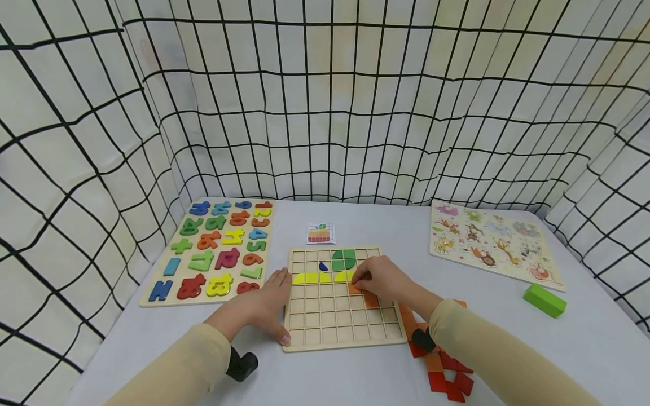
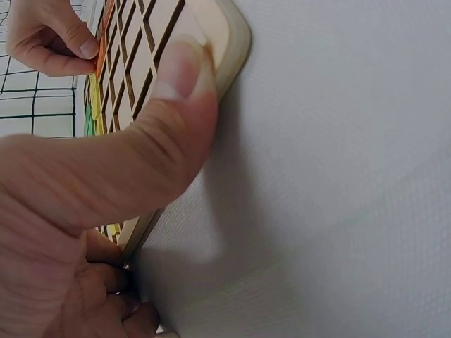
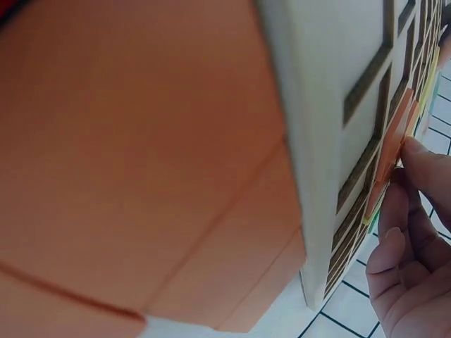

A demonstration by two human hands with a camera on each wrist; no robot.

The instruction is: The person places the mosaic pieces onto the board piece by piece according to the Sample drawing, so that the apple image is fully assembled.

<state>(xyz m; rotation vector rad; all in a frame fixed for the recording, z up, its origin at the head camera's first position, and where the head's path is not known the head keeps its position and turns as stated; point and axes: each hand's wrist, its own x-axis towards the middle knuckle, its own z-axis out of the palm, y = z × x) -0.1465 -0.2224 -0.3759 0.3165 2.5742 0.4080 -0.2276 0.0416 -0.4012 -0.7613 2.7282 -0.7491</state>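
A wooden grid board lies on the table in front of me. Yellow pieces, green pieces and a small dark blue piece sit in its upper cells. My left hand rests along the board's left side, thumb on the lower left corner and fingers against the edge. With thumb and fingertips, my right hand pinches an orange square tile at the cells below the yellow row. Another orange tile lies on the grid close by, partly under that hand.
Loose orange and red tiles are scattered right of the board. A small pattern card lies behind it. A number puzzle stands left, an animal puzzle right, near a green block. Black netting surrounds the table.
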